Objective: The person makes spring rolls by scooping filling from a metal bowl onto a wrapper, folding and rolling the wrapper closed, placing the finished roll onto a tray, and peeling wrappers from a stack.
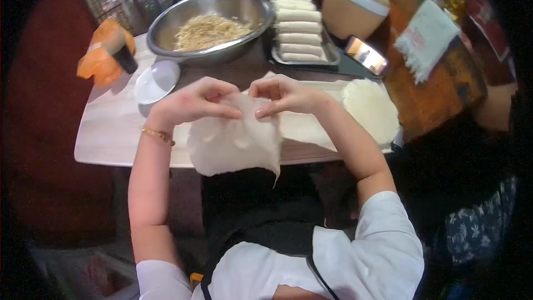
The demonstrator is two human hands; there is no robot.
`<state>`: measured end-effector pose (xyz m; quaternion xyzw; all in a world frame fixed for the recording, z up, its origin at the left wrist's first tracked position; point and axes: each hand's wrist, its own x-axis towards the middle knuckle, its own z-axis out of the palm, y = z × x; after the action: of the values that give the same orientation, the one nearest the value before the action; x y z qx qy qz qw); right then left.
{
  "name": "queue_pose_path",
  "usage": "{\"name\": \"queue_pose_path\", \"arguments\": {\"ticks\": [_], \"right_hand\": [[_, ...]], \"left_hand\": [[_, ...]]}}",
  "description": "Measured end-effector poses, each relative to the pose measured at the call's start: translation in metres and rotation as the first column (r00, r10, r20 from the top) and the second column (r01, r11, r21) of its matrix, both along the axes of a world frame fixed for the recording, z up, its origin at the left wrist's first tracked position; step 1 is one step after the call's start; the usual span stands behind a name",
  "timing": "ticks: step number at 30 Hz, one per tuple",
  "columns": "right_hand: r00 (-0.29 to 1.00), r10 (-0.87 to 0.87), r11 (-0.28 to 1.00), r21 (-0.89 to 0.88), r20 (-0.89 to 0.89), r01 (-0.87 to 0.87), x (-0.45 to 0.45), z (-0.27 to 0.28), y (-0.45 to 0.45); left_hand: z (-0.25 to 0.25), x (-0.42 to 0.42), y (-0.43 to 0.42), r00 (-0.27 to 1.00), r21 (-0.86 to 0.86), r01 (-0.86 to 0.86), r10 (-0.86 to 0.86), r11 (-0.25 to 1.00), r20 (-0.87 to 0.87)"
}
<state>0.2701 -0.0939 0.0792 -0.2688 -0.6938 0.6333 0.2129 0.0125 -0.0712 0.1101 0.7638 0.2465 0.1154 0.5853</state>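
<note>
Both my hands hold up a thin, pale spring roll wrapper (233, 144) by its upper edge, and it hangs down over the front edge of the board. My left hand (197, 100) pinches it between thumb and fingers on the left. Close beside it, my right hand (286, 95) pinches the same sheet on the right. A round stack of wrappers (371, 111) lies at the board's right end. Behind my hands is a steel bowl (161, 44) with a shredded, pale brown filling (214, 32). Several white rolls (300, 28) lie in rows on a metal tray (330, 54).
A small white bowl (157, 82) sits on the pale board (116, 133), near an orange bag (102, 58) and a dark cup (125, 60). At the back right are a phone (366, 55), a round beige container (350, 8) and a white cloth (427, 39).
</note>
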Motion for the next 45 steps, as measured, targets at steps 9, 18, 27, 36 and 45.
{"name": "queue_pose_path", "arguments": {"ticks": [9, 18, 27, 36, 45], "right_hand": [[0.174, -0.960, 0.280, 0.799, 0.220, 0.532, 0.177, -0.043, -0.090], [0.003, -0.999, 0.051, 0.955, 0.052, 0.291, 0.169, -0.090, -0.129], [0.109, -0.988, 0.147, 0.898, 0.111, 0.414, 0.169, -0.060, -0.116], [0.785, -0.613, 0.759, 0.347, 0.096, 0.550, 0.141, 0.064, -0.094], [0.913, -0.403, 0.879, 0.252, -0.061, 0.405, 0.060, -0.006, 0.023]], "left_hand": [[-0.089, 0.106, 0.034, 0.991, 0.041, -0.125, 0.127, 0.991, -0.049], [-0.013, 0.161, 0.007, 0.954, -0.221, 0.078, -0.008, 0.972, 0.298], [-0.079, 0.156, 0.024, 0.967, 0.512, -0.241, 0.251, 0.825, 0.050], [-0.037, 0.158, -0.006, 0.937, -0.022, 0.116, -0.102, 0.993, 0.333], [-0.021, 0.015, 0.039, 0.902, 0.166, -0.426, 0.403, 0.890, 0.153]]}}
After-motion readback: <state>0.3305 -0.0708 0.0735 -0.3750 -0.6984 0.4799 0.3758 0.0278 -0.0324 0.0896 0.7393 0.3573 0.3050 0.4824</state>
